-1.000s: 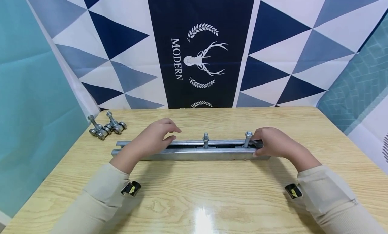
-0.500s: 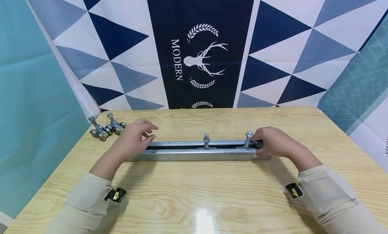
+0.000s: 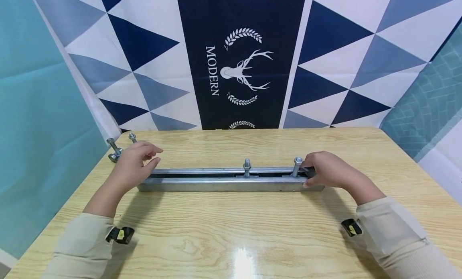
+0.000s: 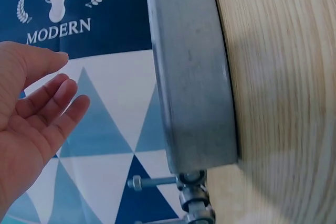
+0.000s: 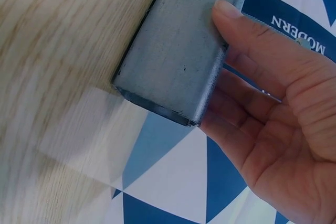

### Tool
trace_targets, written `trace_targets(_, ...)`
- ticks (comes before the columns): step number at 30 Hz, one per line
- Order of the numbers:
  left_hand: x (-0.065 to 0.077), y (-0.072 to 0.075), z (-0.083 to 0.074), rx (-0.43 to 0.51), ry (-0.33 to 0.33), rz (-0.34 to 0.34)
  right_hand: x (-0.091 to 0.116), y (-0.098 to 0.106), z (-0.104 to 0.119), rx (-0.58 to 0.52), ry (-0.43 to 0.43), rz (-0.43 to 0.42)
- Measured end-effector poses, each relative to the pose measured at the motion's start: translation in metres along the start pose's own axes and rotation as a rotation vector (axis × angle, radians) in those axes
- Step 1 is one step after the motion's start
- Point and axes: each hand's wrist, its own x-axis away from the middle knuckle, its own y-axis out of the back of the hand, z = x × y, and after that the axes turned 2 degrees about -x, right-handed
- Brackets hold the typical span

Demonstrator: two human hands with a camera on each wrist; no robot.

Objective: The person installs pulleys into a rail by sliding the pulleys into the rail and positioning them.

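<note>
A long grey metal channel track [image 3: 216,186] lies across the table with its slot facing up. Two bolts, a middle one [image 3: 247,166] and a right one [image 3: 297,166], stand upright out of the slot. My right hand [image 3: 326,170] grips the track's right end, thumb on the near wall in the right wrist view; a dark piece [image 3: 309,172] shows in the slot beside the fingers. Above the track's left end hovers my left hand [image 3: 133,166], fingers loosely bent and holding nothing. Just behind it are two roller trolleys [image 3: 114,153] with bolts, partly hidden by the hand.
The wooden table [image 3: 195,239] ends at a patterned cloth backdrop [image 3: 159,70] behind and a teal cloth [image 3: 47,150] on the left. In the left wrist view, trolley rollers [image 4: 195,199] show just beyond the track's end.
My left hand has moved left along the track, from left of the middle bolt to the left end, and now covers part of the trolleys. My right hand stays on the track's right end.
</note>
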Motion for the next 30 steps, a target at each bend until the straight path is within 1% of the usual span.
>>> trace_targets(3,0.002,0.001,0.006,-0.007,-0.003,-0.021,0.0,-0.001,-0.001,-0.012,-0.004,0.002)
trace_targets(8,0.006,0.003,0.015,0.017,0.018,-0.038,0.0,-0.001,-0.001,-0.015,-0.001,-0.003)
trace_targets(14,0.01,0.005,0.021,0.023,0.043,-0.043,0.0,-0.001,-0.001,-0.008,-0.004,-0.007)
trace_targets(19,0.013,0.006,0.024,0.015,0.083,-0.031,0.001,-0.002,-0.002,-0.002,-0.007,-0.012)
trace_targets(22,0.014,0.006,0.027,0.002,0.108,-0.036,0.0,-0.002,-0.002,-0.001,-0.004,-0.01)
trace_targets(26,0.016,0.006,0.033,-0.013,0.126,-0.054,0.0,-0.002,-0.002,0.001,-0.008,-0.01)
trace_targets(30,0.02,0.006,0.039,-0.02,0.139,-0.089,0.0,-0.002,-0.001,0.001,-0.013,-0.007)
